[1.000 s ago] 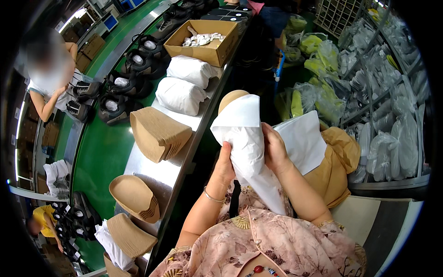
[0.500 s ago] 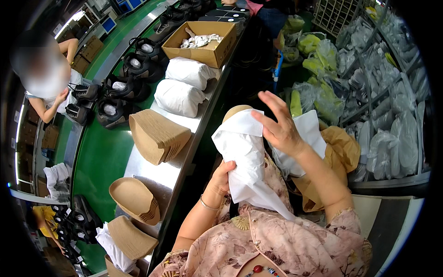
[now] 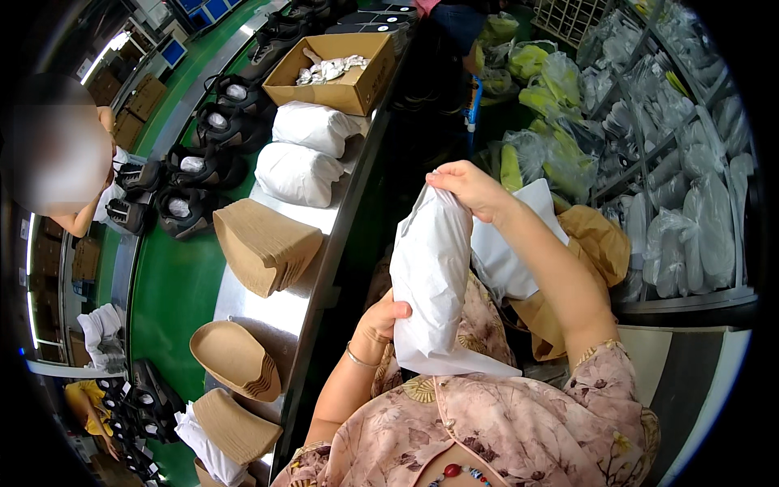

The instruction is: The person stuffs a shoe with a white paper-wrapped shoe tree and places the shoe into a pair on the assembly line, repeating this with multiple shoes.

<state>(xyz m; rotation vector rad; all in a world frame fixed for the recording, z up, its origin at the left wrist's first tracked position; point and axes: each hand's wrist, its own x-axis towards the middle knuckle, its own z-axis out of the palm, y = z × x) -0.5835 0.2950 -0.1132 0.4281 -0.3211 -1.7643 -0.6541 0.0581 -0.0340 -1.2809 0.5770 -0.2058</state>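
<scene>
White paper-wrapped bundle (image 3: 432, 272) is being held right of the metal tabletop (image 3: 284, 321): the right hand (image 3: 459, 187) is pinching its far end, the left hand (image 3: 383, 316) is gripping its near left side. Brown forms (image 3: 264, 243) are resting in stacks along the tabletop.

From my end I saw the right hand (image 3: 461, 188) leave the white paper bundle's (image 3: 432, 276) 3 o'clock side, go spread-fingered around 1, then wind up pinching its 12 o'clock tip. The tan end poking out up there got covered over. Co-worker (image 3: 61, 154) around 10 o'clock drifted toward 9 too.
</scene>
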